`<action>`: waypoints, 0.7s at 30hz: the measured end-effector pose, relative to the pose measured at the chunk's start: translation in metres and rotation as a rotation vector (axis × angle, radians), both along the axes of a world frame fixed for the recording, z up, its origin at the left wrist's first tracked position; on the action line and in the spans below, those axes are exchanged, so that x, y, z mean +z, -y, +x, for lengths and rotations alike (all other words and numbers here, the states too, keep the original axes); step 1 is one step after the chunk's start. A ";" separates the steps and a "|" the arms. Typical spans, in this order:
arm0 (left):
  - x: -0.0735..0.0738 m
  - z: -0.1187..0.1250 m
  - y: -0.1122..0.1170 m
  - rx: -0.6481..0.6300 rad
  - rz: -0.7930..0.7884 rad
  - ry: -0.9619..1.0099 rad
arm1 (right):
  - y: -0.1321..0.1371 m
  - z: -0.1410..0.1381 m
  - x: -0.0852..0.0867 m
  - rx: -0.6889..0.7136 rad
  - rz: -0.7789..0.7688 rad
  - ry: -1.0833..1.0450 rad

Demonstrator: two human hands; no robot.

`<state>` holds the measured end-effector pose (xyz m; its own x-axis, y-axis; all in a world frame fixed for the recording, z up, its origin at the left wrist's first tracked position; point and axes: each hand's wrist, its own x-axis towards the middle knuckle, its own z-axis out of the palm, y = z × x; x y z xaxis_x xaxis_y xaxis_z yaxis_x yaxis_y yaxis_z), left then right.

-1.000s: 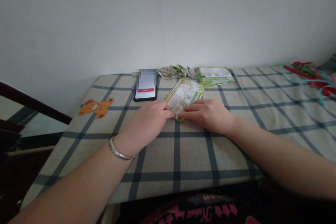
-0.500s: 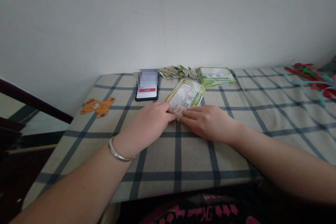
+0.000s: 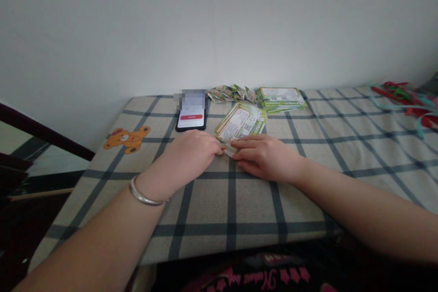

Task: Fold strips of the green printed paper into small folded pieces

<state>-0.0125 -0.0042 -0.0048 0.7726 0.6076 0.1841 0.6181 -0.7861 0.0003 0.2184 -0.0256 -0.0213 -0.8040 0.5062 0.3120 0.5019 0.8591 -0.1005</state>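
— What lies furthest left on the desk point(image 3: 205, 212)?
— An orange bear point(image 3: 127, 139), flat on the checked cover. Then the left wrist, with a silver bangle point(image 3: 146, 194).
— And the left hand point(image 3: 195, 153)?
— Just in front of the phone point(image 3: 190, 123), fingers bent at the near-left corner of the cards point(image 3: 236, 123). I can't tell whether it pinches them. The phone lies screen up, its long axis running away from the person.
— Where are the cards, and how do they point?
— Mid-desk, between the hands and the sachets point(image 3: 226, 95), slightly fanned, printed side up. Their long axis slants: near end to the left, far end to the right. The lettered green band follows the right-hand long edge.
— The sachets?
— Heaped beyond the cards, close to the wall point(image 3: 219, 27).
— The right hand point(image 3: 270, 157)?
— Unclenched, fingers stretched leftward over the near end of the cards. Whether it grips them, I can't tell.
— Further right?
— A green-and-white pile point(image 3: 280, 95), long axis side to side. Well apart, at the far right, tangled red, green and teal ribbons point(image 3: 407, 100).
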 end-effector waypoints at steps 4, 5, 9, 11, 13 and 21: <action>0.001 0.001 0.000 -0.020 0.008 -0.031 | -0.004 -0.003 -0.006 -0.029 -0.058 -0.060; 0.001 0.002 0.001 -0.021 0.013 -0.042 | -0.005 -0.004 -0.008 -0.043 -0.058 -0.063; -0.001 0.002 0.002 -0.015 0.027 -0.038 | -0.004 -0.007 -0.011 -0.146 -0.034 -0.078; -0.002 0.002 0.002 -0.023 0.020 -0.028 | -0.003 -0.007 -0.010 -0.208 -0.041 -0.083; -0.003 0.001 0.002 -0.034 0.010 -0.021 | -0.003 -0.005 -0.011 -0.238 -0.065 -0.095; -0.002 0.008 0.008 0.042 0.033 -0.025 | -0.010 0.002 -0.013 -0.202 -0.164 -0.177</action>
<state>-0.0047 -0.0123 -0.0065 0.7514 0.6334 0.1851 0.6499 -0.7589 -0.0410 0.2209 -0.0154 -0.0347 -0.6225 0.7055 0.3389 0.6231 0.7087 -0.3309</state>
